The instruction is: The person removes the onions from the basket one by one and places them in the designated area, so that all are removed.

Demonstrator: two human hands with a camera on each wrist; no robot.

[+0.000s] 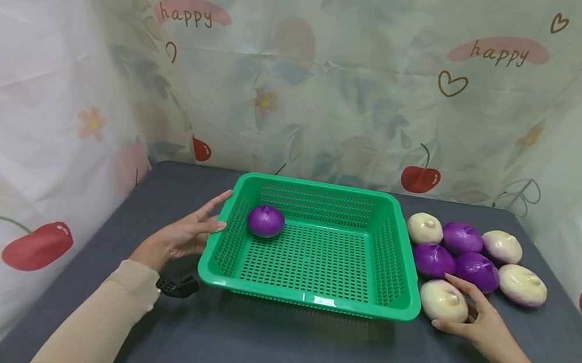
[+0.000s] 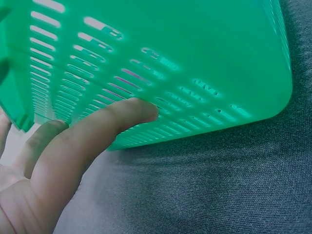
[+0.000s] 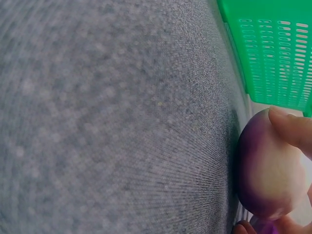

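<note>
A green plastic basket (image 1: 305,303) stands in the middle of the table with one purple turnip (image 1: 266,221) in its left part. My left hand (image 1: 180,235) rests against the outside of its left wall, fingers extended; in the left wrist view the thumb (image 2: 131,109) lies along the slotted side. To the right of the basket, my right hand (image 1: 477,322) grips a turnip (image 1: 442,300), white on top and purple underneath, with thumb and fingers on opposite sides. The right wrist view shows this turnip (image 3: 268,170) low over the grey cloth.
Behind the gripped turnip several more lie bunched together, some purple (image 1: 461,237) side up, others white (image 1: 523,284) side up. Dark grey cloth (image 1: 280,350) covers the table. Printed curtains (image 1: 321,91) enclose its back and sides.
</note>
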